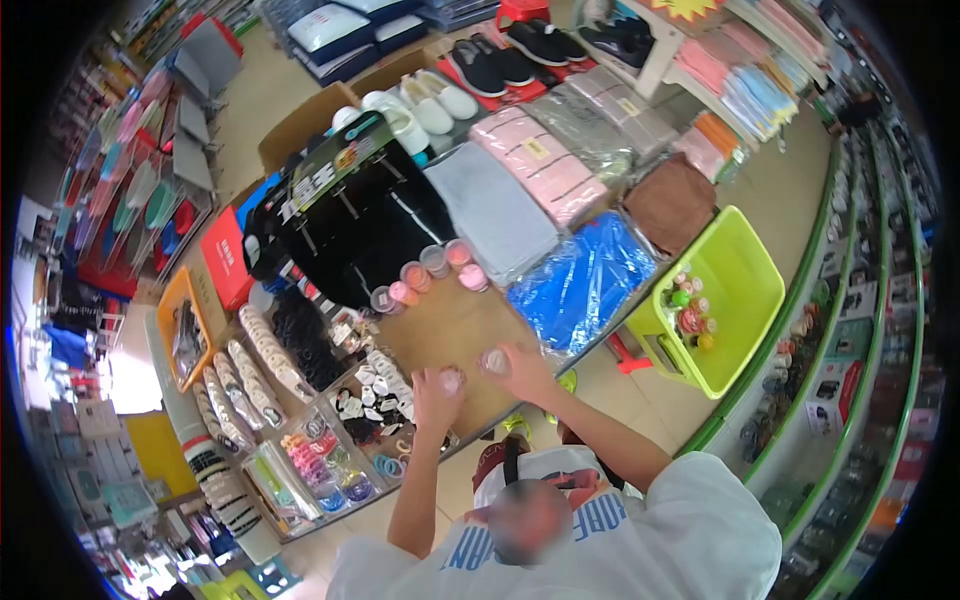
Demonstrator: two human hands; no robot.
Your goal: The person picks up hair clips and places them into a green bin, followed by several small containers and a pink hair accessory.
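Jars (pixel 452 380) in both hands (pixel 436 392), labels unreadable

A brown display table (pixel 450 335) is being covered with goods: small clear jars (pixel 425 275) are being kept in a row, folded grey cloth (pixel 495 215) and blue wrapped bundles (pixel 585 280) are lying beside them, and hair-tie trays (pixel 300 400) are being displayed along its edge.

Both arms extend forward from short white sleeves, forearms bare. The left hand (pixel 437 388) is raised with the fingers curled closed around a small round item. The right hand (pixel 515 365) lies slightly farther forward, fingers likewise curled around a small item. The hands are near each other, not touching.
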